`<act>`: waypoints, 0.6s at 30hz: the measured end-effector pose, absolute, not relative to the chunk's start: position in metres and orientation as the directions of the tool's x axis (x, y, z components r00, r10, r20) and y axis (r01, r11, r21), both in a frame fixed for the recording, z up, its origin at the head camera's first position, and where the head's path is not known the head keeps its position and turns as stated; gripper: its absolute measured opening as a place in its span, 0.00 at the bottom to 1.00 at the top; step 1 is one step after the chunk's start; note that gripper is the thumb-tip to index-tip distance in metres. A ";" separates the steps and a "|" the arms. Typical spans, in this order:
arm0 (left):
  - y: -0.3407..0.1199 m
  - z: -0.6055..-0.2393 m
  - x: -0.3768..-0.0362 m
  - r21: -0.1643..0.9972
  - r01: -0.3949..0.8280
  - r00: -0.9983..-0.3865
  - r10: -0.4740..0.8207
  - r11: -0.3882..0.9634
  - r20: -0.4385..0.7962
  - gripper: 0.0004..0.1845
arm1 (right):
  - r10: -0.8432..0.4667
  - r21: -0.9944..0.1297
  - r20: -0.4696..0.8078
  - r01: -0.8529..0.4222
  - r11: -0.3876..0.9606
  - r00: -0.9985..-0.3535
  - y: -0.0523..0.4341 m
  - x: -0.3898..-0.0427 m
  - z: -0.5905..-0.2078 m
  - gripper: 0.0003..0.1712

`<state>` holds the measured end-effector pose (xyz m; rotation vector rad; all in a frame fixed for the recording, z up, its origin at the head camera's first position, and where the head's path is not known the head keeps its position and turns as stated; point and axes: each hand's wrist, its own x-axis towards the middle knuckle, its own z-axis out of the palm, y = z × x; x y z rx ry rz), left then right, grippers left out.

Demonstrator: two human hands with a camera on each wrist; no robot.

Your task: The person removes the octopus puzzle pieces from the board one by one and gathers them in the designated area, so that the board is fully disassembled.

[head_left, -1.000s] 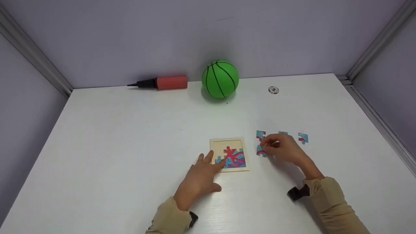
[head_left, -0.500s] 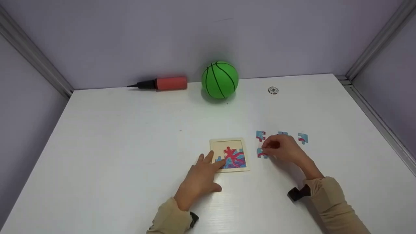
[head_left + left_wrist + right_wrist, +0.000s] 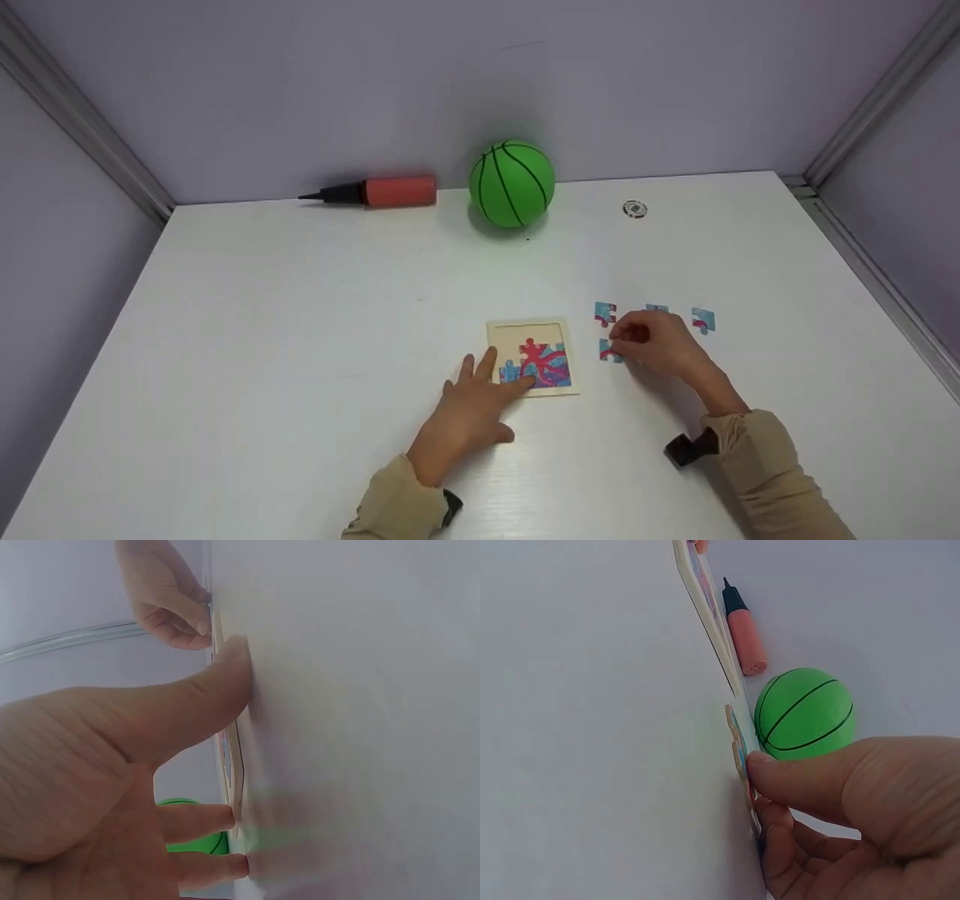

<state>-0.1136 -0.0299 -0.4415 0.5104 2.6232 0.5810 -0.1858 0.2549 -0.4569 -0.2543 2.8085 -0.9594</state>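
Down on the white table [image 3: 300, 315], the right hand [image 3: 654, 345] pinched a loose blue-and-pink jigsaw piece [image 3: 608, 352] under its curled fingertips, just right of the square wooden puzzle tray [image 3: 531, 357]; the left hand [image 3: 469, 412] lay flat, straight fingers pressing the tray's near-left corner

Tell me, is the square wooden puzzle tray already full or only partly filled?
Partly filled. The square wooden puzzle tray shows bare wood across its top, with pieces only below, and loose puzzle pieces lie on the white table.
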 end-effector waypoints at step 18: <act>-0.027 -0.440 -0.116 0.440 0.235 -0.841 0.409 0.866 -0.356 0.36 | -0.330 -0.682 -0.048 -0.210 0.701 -0.943 0.193 -0.203 -0.440 0.06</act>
